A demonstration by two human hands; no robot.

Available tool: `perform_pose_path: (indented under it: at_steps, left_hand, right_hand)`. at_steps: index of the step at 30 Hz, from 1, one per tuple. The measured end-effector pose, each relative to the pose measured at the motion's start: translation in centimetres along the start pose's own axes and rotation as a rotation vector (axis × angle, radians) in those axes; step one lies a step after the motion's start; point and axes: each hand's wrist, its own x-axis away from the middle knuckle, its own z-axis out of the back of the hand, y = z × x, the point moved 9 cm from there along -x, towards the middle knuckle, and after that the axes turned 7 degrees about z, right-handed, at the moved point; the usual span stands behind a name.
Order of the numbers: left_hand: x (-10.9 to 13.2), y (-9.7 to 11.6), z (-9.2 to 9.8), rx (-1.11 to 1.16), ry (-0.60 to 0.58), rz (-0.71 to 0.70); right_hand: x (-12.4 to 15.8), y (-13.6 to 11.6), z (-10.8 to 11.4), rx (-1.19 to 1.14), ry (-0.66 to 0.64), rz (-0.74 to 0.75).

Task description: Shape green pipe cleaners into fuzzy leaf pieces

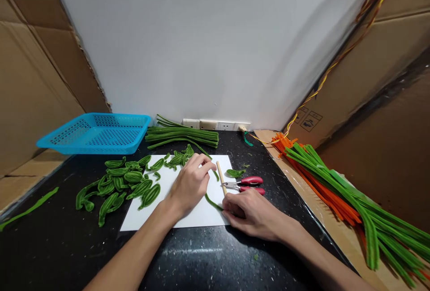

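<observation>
A green pipe cleaner (212, 202) curves over the white paper (188, 223) between my hands. My left hand (190, 181) is closed with curled fingers where the strip comes out from beneath it; the exact grip is hidden. At the other end, my right hand (250, 212) pinches the strip between thumb and fingers. A wooden stick (220, 175) lies just beyond my right fingers. Across it rest the jaws of red-handled cutting pliers (250, 181). Left of my left hand lie several leaf-like loops of bent green pipe cleaner (133, 177), partly on the paper.
A blue perforated basket (97, 147) stands at the back left. Dark green pipe cleaners (188, 135) lie in a bundle by the wall sockets (225, 126). Bright green strips (363, 210) and orange strips (322, 192) lie on cardboard at right. A single green strip (33, 207) lies far left.
</observation>
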Motion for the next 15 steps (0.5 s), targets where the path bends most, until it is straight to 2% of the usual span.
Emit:
perform_pose_path:
  at_steps: [3, 8, 11, 15]
  left_hand:
    - [-0.1, -0.5, -0.1, 0.034, 0.0, 0.035]
    - [-0.2, -1.5, -0.1, 0.168, 0.021, 0.096]
    - [-0.2, -1.2, 0.0, 0.177, 0.023, 0.096]
    - [-0.2, -0.8, 0.2, 0.178, 0.035, 0.145]
  right_hand:
    - [0.2, 0.1, 1.2, -0.151, 0.15, -0.004]
    - [1.9, 2.1, 4.7, -0.386, 0.58, -0.121]
    - [3.0, 4.0, 5.4, -0.601, 0.774, -0.212]
    - [4.3, 6.1, 6.4, -0.751, 1.033, -0.22]
